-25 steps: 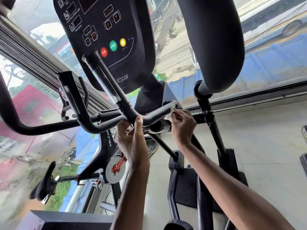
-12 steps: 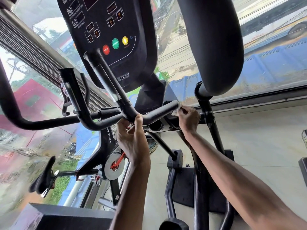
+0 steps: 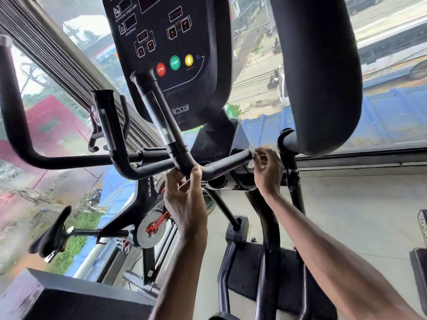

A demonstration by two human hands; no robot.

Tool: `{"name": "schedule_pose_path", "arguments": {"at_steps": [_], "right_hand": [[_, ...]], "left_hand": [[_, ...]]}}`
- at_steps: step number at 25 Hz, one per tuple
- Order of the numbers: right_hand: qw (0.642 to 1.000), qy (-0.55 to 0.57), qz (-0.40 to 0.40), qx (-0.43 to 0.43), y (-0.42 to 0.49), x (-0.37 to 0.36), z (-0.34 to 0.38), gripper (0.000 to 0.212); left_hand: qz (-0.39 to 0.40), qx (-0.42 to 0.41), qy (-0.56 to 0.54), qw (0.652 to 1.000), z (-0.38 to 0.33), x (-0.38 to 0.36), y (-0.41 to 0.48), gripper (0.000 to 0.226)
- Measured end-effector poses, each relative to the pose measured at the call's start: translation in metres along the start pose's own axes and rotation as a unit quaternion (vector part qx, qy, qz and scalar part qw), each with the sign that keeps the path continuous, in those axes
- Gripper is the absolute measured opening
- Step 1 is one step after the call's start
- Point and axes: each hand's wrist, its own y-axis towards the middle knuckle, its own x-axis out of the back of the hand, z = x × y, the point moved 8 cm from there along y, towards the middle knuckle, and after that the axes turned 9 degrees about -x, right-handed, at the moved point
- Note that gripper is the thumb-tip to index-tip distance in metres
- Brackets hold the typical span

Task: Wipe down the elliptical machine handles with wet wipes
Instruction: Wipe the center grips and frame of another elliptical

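R hand [image 3: 268, 172] slid wipe [image 3: 253, 155] to handlebar [image 3: 226, 165] end, fingers pinching it | L hand [image 3: 184, 199] grips handlebar centre | unwiped length runs left from wipe, R nearer

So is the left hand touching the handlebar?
Touching. The head view shows the left hand gripping the handlebar at its central bend, thumb laid over the front.

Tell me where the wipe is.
Head view, right of centre: the wet wipe is pinched in the right hand at the end of the short handlebar, below the console.
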Motion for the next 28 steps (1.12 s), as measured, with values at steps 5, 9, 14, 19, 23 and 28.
{"name": "schedule_pose_path", "arguments": {"at_steps": [5, 9, 14, 19, 23, 28], "right_hand": [[0.995, 0.011, 0.077, 0.057, -0.004, 0.0, 0.015, 0.032], [0.983, -0.044, 0.156, 0.083, 0.001, -0.013, 0.008, 0.041], [0.962, -0.131, 0.214, -0.11, 0.031, -0.044, -0.032, 0.03], [0.976, -0.081, 0.144, 0.141, 0.022, -0.022, 0.002, 0.042], [0.972, -0.115, 0.147, 0.143, 0.032, -0.025, 0.012, 0.055], [0.964, -0.144, 0.146, 0.17, 0.027, -0.019, 0.0, 0.068]], "left_hand": [[-0.01, 0.016, -0.011, 1.0, 0.0, -0.001, -0.003, 0.018], [-0.022, 0.025, -0.008, 0.999, 0.0, -0.003, -0.006, 0.022], [-0.023, 0.033, -0.017, 0.999, -0.001, -0.006, -0.008, 0.016], [-0.017, 0.028, -0.028, 0.999, -0.005, -0.005, -0.009, 0.015], [-0.015, 0.029, -0.036, 0.999, -0.001, -0.006, -0.008, 0.012], [-0.004, 0.012, -0.051, 0.999, 0.005, -0.007, -0.006, 0.013]]}}
